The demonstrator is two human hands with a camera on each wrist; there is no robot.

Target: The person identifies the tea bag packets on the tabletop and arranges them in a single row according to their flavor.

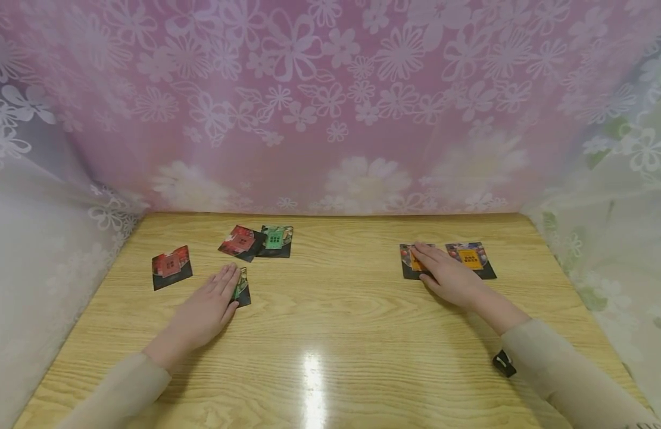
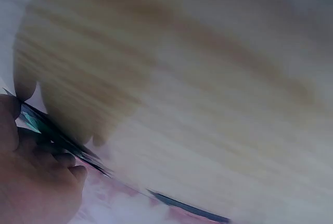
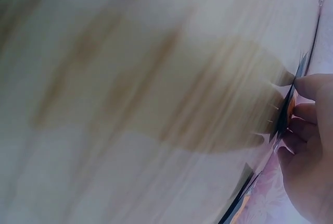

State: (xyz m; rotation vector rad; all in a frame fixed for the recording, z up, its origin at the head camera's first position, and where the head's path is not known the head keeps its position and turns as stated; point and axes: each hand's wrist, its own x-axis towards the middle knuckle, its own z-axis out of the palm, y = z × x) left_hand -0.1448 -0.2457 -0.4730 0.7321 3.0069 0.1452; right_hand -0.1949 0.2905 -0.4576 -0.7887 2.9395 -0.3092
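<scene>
My left hand [image 1: 209, 307] lies with its fingers nearly straight over a small flat black packet with a green label [image 1: 245, 292]. Its fingers hide most of that packet. On the right, my right hand [image 1: 448, 276] rests its extended fingers on a black packet with an orange label [image 1: 410, 271], the thumb by its lower edge. The left wrist view has the left fingertips [image 2: 78, 174] right at the green packet [image 2: 47, 130]. Seen from the right wrist, the orange packet [image 3: 283, 114] stands edge-on at the fingertips.
A second orange packet [image 1: 470, 259] lies beside my right hand. Toward the back left, a red packet [image 1: 241, 242] overlaps a green one [image 1: 276, 241]. Another red packet [image 1: 171, 266] lies farther left. A black clip-like piece [image 1: 504, 363] shows by the right sleeve. Flowered curtains [image 1: 336, 119] border the table.
</scene>
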